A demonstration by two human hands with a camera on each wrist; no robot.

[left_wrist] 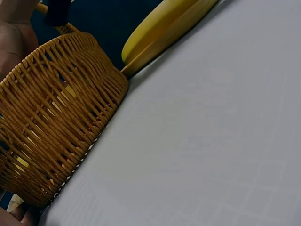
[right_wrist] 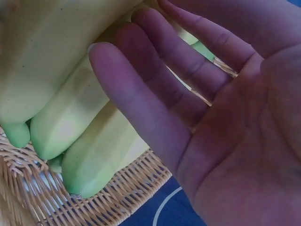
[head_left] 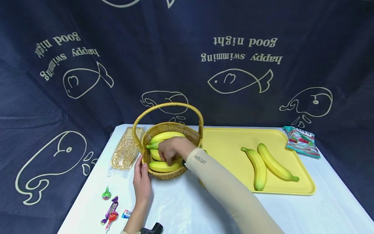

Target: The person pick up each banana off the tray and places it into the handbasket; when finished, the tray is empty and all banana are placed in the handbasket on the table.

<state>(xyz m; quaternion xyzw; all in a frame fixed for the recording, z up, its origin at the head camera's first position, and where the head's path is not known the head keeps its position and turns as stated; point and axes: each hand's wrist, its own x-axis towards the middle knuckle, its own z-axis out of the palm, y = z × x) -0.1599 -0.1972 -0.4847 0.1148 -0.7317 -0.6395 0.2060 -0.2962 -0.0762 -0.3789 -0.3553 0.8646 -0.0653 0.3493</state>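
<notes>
A wicker basket [head_left: 193, 135] with a hoop handle holds several yellow bananas [head_left: 167, 136]. My right hand [head_left: 169, 155] reaches into it from the right. Its fingers lie nearly straight over the bananas [right_wrist: 70, 108], fingertips at the front banana [head_left: 162, 167], palm open [right_wrist: 202, 113]. My left hand [head_left: 142, 178] rests flat against the basket's front-left wall [left_wrist: 56, 122], fingers straight. Two more bananas [head_left: 259, 169] [head_left: 276, 163] lie side by side on a yellow tray [head_left: 228, 146] to the right of the basket.
A clear bag of pale kernels [head_left: 125, 151] lies left of the basket. Wrapped sweets [head_left: 106, 195] [head_left: 111, 211] [head_left: 127, 214] sit near the front-left edge. A colourful snack packet [head_left: 302, 141] lies beyond the tray's right corner. White tabletop [left_wrist: 211, 141] spreads in front; dark cloth hangs behind.
</notes>
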